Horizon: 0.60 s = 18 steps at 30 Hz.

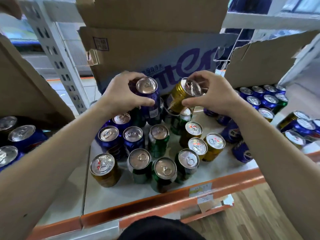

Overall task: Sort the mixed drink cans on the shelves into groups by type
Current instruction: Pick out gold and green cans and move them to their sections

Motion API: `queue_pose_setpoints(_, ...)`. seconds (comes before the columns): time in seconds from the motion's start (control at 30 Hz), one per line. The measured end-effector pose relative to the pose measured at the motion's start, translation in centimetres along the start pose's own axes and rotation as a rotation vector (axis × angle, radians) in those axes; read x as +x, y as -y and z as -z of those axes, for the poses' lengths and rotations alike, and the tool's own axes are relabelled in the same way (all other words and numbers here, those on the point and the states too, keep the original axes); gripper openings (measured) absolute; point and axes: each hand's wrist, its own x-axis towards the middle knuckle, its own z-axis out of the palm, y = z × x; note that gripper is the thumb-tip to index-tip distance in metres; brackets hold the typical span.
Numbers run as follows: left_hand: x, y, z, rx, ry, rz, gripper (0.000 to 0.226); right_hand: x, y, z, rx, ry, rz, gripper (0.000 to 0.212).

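White shelf with orange edge, cardboard box behind, centre frame: left hand wraps blue can, right hand pinches tilted gold can, above upright shiny-topped mixed cans

Head camera looks steeply down, seemingly close over the shelf

Cans stand on shelf, box behind.

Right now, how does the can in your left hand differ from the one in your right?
The blue can in the left hand is blue and upright; the gold can in the right hand is gold and tilted. Both are lifted above the shelf, with unopened silver tops.
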Motion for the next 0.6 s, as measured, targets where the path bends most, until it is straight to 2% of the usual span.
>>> queue_pose_setpoints(0.17,-0.7,-2.1,0.3,-0.321,-0.004,0.001,0.053,-2.2,0.4,1.5,0.173,-0.095,-0.015,0.066)
queue_pose_setpoints(0.47,-1.5,-3.6,-1.4,-0.506,0.103,-0.012,0.052,-7.2,0.8,2.6,0.273,-0.211,-0.058,0.059)
queue_pose_setpoints(0.6,-2.1,-4.7,-2.8,-0.594,0.171,-0.002,0.056,-9.6,0.6,3.1,0.350,-0.263,-0.100,0.068)
